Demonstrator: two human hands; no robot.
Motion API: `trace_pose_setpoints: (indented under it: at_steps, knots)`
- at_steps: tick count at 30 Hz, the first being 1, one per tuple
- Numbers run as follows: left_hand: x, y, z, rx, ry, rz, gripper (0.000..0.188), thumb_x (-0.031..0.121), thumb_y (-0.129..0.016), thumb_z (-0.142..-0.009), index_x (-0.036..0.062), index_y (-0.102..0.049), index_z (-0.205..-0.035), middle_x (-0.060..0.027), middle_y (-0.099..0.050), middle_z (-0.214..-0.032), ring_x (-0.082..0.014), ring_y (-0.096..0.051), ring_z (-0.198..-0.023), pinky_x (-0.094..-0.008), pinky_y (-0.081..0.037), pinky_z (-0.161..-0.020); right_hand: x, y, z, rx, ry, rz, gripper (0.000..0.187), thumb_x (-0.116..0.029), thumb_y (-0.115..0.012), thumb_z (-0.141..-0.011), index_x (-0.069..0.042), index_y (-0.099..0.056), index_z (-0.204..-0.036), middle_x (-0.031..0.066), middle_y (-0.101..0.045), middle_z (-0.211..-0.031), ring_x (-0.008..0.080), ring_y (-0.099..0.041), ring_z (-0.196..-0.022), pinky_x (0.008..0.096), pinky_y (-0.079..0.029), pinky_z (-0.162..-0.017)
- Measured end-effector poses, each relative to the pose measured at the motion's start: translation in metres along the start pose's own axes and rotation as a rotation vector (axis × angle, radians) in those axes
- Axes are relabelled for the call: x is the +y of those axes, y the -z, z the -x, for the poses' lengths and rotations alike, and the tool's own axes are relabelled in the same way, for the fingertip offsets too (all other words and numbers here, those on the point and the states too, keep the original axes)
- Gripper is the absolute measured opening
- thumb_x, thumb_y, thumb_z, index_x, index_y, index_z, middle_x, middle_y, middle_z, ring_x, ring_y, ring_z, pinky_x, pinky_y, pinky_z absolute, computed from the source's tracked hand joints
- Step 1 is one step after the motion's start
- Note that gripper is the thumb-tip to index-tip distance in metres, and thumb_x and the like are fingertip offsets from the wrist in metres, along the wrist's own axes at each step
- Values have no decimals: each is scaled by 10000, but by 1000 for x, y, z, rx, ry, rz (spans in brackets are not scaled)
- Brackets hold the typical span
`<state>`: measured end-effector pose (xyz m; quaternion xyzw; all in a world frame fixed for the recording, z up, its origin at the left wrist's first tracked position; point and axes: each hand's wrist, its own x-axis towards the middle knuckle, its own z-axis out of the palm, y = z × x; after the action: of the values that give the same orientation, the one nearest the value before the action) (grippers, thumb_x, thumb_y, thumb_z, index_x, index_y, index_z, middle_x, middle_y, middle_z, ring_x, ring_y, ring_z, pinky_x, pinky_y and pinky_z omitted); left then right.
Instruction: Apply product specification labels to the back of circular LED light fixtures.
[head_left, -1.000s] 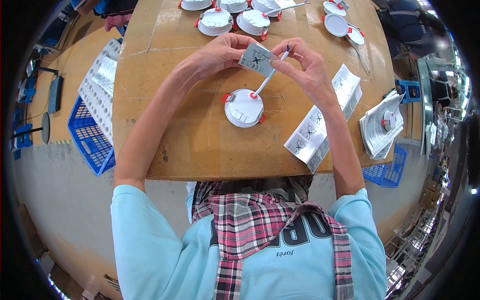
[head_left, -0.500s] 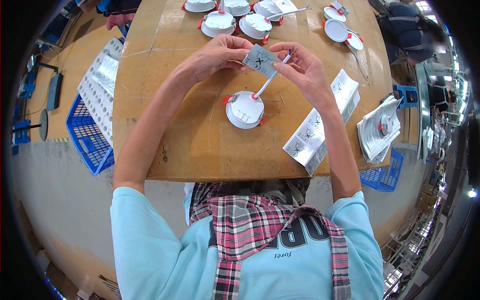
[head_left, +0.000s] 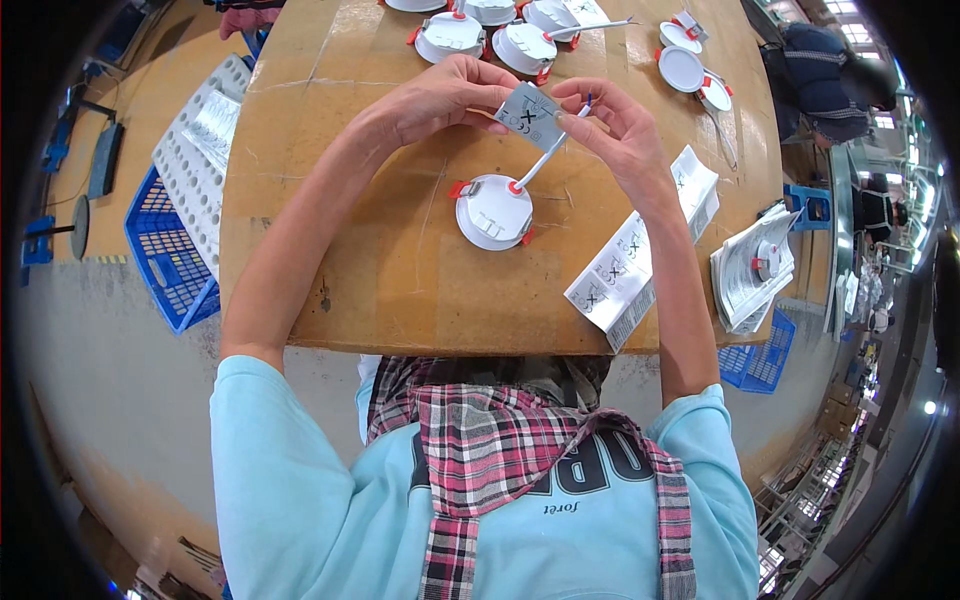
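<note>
Both hands are raised over the table, pinching a silver printed label [head_left: 530, 114] between them. My left hand [head_left: 450, 98] grips its left edge, fingertips closed. The thumb of my right hand [head_left: 618, 135] presses the label's right side, next to a white cable [head_left: 546, 158] whose bare end sticks up by my right fingers. The cable runs down to a round white downlight [head_left: 494, 212] with red-tipped spring clips, lying back side up on the table. Whether the label touches the cable is partly hidden by my fingers.
Several white downlights [head_left: 450, 38] lie at the far side, more [head_left: 681, 69] at the far right. A strip of silver labels [head_left: 628, 275] lies by my right forearm; a paper stack [head_left: 740, 285] bears a small white part. Blue crates [head_left: 170, 265] flank the table [head_left: 400, 310].
The view has shifted slightly. Both hands keep their pinch on the label beside the cable, with only a small turn of the label and fingers.
</note>
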<state>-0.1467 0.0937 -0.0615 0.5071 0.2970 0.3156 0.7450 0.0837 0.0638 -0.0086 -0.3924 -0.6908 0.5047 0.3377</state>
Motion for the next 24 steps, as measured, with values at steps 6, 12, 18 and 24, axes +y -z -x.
trace_pose_setpoints:
  at_steps: [6, 12, 18, 24]
  knots:
    - [6, -5, 2, 40, -6, -7, 243, 232, -660, -875, 43, -666, -1028, -17, -674, -938, -80, -636, -872, -241, -540, -782, 5, 3, -4, -24, -37, -11, 293, -117, -667, -842, -74, -604, -1125, 13, -555, -909, 58, -540, -776, 202, -443, -679]
    - [10, -6, 5, 55, -10, -67, 246, 240, -665, -872, 47, -670, -1025, -17, -674, -935, -84, -636, -872, -237, -540, -777, 0, 2, -3, -26, -39, -20, 295, -106, -654, -848, -74, -597, -1136, 8, -539, -925, 51, -519, -740, 205, -421, -650]
    - [12, -13, 6, 102, -2, -96, 235, 238, -662, -876, 44, -671, -1008, -17, -675, -919, -87, -638, -860, -240, -542, -762, -4, 3, -3, -27, -58, 33, 307, -87, -647, -836, -78, -597, -1139, 6, -525, -902, 53, -507, -718, 212, -417, -644]
    - [10, -11, 5, 120, -26, -122, 222, 233, -653, -882, 42, -673, -994, -23, -675, -895, -91, -641, -819, -246, -546, -759, -8, 3, -5, -65, -51, 43, 307, -58, -630, -829, -84, -600, -1133, -23, -503, -874, 48, -486, -712, 208, -409, -637]
